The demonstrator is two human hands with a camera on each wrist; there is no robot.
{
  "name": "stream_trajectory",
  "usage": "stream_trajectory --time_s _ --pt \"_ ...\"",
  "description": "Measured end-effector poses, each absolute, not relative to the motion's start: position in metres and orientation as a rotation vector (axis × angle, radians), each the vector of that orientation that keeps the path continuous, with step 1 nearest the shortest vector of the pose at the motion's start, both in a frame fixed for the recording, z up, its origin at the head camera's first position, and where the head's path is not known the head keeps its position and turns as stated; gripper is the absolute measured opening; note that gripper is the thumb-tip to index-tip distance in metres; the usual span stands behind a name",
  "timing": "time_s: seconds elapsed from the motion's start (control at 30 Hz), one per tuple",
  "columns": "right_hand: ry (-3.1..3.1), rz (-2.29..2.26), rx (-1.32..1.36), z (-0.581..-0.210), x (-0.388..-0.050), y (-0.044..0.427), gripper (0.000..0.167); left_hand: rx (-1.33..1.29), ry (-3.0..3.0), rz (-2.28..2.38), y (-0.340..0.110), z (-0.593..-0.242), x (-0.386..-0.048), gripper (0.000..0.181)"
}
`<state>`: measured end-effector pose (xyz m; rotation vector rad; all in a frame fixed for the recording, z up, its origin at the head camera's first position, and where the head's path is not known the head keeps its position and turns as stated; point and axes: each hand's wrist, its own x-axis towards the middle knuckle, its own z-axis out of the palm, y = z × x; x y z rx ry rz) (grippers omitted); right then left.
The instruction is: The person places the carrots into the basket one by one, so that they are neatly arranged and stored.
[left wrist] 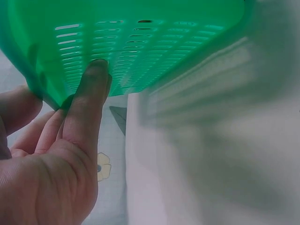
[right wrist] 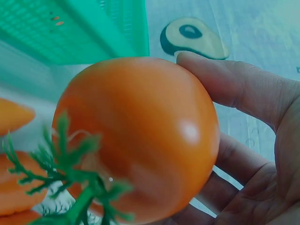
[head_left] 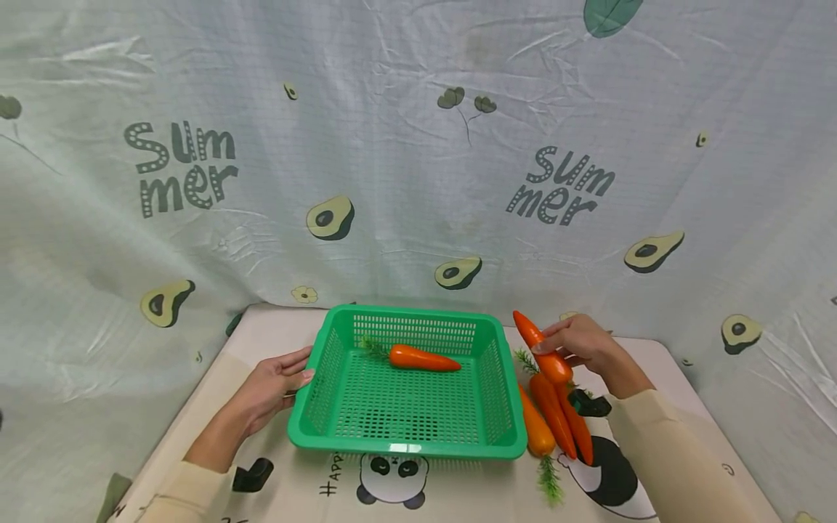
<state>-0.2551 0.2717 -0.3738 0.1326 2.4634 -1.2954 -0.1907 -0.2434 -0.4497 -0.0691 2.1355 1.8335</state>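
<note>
In the head view my left hand (head_left: 267, 387) grips the left rim of a green basket (head_left: 407, 449), thumb on the rim; the left wrist view shows the fingers (left wrist: 89, 108) against the basket's outer wall (left wrist: 140, 51). One carrot (head_left: 423, 358) with a leafy top lies inside near the back. Right of the basket, my right hand (head_left: 582, 345) pinches another carrot (head_left: 552, 365) between thumb and fingers, its tip pointing up and left. The right wrist view has that carrot's thick end (right wrist: 140, 136) close up, green leaves in front, and the hand (right wrist: 253, 103) around its far side.
Several carrots (head_left: 539, 428) lie on the table just right of the basket, below my right hand. The table's cloth (head_left: 314, 501) carries a panda print. A printed curtain (head_left: 392, 181) hangs behind the table and down both sides.
</note>
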Motion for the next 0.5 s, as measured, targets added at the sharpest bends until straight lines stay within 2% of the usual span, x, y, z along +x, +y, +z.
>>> stream_trajectory --time_s 0.5 --pt "2.422 -1.317 0.038 -0.374 -0.268 0.233 0.048 -0.063 2.137 1.845 -0.244 -0.449 -0.190 0.069"
